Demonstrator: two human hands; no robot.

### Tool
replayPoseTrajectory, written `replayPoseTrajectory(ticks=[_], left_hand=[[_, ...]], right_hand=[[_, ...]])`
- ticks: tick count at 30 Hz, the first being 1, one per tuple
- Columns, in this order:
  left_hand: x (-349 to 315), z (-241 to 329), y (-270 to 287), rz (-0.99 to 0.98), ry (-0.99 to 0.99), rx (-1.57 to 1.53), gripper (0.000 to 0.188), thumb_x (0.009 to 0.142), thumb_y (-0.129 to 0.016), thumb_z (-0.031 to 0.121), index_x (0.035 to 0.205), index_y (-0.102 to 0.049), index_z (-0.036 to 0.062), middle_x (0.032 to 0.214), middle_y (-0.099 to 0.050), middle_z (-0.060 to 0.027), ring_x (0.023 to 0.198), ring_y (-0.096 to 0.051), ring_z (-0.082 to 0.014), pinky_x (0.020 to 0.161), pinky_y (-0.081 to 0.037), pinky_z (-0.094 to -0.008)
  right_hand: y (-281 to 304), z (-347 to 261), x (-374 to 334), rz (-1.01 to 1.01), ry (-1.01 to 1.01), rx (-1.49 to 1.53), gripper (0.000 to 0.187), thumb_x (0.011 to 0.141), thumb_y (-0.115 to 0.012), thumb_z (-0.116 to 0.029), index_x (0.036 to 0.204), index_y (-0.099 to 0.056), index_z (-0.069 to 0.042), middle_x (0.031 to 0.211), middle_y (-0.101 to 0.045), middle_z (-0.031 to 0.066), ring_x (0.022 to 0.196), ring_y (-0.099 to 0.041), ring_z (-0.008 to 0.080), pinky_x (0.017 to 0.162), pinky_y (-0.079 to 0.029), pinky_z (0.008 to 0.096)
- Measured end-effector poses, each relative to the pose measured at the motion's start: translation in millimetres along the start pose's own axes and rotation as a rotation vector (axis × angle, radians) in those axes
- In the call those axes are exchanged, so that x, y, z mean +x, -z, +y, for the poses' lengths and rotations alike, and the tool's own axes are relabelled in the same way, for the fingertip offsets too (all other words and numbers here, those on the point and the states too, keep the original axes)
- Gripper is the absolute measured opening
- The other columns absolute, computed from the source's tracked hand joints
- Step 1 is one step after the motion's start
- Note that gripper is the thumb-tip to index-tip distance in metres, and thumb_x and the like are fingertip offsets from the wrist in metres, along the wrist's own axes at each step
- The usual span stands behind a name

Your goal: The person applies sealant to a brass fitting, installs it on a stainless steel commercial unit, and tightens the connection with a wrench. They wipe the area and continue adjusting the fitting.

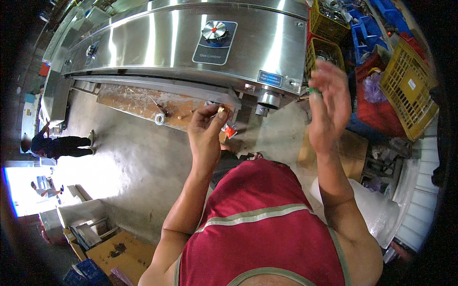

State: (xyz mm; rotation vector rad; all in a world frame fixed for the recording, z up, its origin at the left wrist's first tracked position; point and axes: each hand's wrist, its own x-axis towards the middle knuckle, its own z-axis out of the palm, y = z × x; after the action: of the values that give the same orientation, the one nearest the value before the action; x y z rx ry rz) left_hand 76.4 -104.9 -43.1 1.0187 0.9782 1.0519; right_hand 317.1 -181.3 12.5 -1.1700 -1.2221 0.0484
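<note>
Because a small brass-coloured piece (221,109) sits in our left hand (206,128) and not on the steel appliance (152,43), we judge it unattached at this moment; what looks done is the front panel, where a round control knob (214,30) and a blue label (270,78) are in place; the round metal outlet (268,98) under the panel's right end stands apart from the piece, so work with the piece itself looks unfinished, though we cannot tell how much is left (the appliance's underside is mostly hidden from us).

We have the thumb and fingers of the left hand clamped on the piece, near the right end of the brown worktop (131,102), which carries a white roll (160,118); our right hand (331,102) is raised to the right of the outlet, blurred, with a bit of green (312,89) at its fingers, and we cannot tell whether they close on it; the piece looks tiny, shiny and gold-toned; its finer shape is too small to make out; an orange-and-white packet (230,131) shows just below it.
</note>
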Motion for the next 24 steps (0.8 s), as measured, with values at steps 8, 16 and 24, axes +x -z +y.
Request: replayPoseTrajectory(ticks=[8, 16, 24], left_hand=[[20, -9, -40, -0.023, 0.056, -0.207, 0.023, 0.098, -0.07, 0.008, 0.112, -0.059, -0.0066, 0.108, -0.068, -0.0158, 0.099, -0.072, -0.0234, 0.09, -0.06, -0.0318], [17, -7, -62, 0.011, -0.037, -0.102, 0.024, 0.096, -0.075, 0.01, 0.106, -0.061, -0.0058, 0.101, -0.071, -0.0119, 0.091, -0.07, -0.0156, 0.085, -0.055, -0.0263], [15, -6, -70, 0.058, -0.083, -0.009, 0.023, 0.096, -0.075, 0.012, 0.104, -0.063, -0.0059, 0.096, -0.073, -0.0111, 0.088, -0.068, -0.0134, 0.082, -0.054, -0.0253]], right_hand=[[-34, 41, 41, 0.131, 0.047, -0.11, 0.038, 0.082, -0.055, 0.004, 0.118, -0.064, -0.007, 0.127, -0.063, 0.0077, 0.113, -0.059, 0.0211, 0.092, -0.049, 0.0345], [-44, 44, 42, 0.137, 0.106, -0.157, 0.036, 0.081, -0.058, 0.002, 0.116, -0.064, -0.007, 0.122, -0.063, 0.0085, 0.107, -0.058, 0.024, 0.087, -0.048, 0.0361], [-37, 46, 41, 0.104, 0.084, -0.182, 0.038, 0.085, -0.056, 0.005, 0.121, -0.063, -0.005, 0.126, -0.063, 0.0082, 0.11, -0.061, 0.0191, 0.093, -0.05, 0.0339]])
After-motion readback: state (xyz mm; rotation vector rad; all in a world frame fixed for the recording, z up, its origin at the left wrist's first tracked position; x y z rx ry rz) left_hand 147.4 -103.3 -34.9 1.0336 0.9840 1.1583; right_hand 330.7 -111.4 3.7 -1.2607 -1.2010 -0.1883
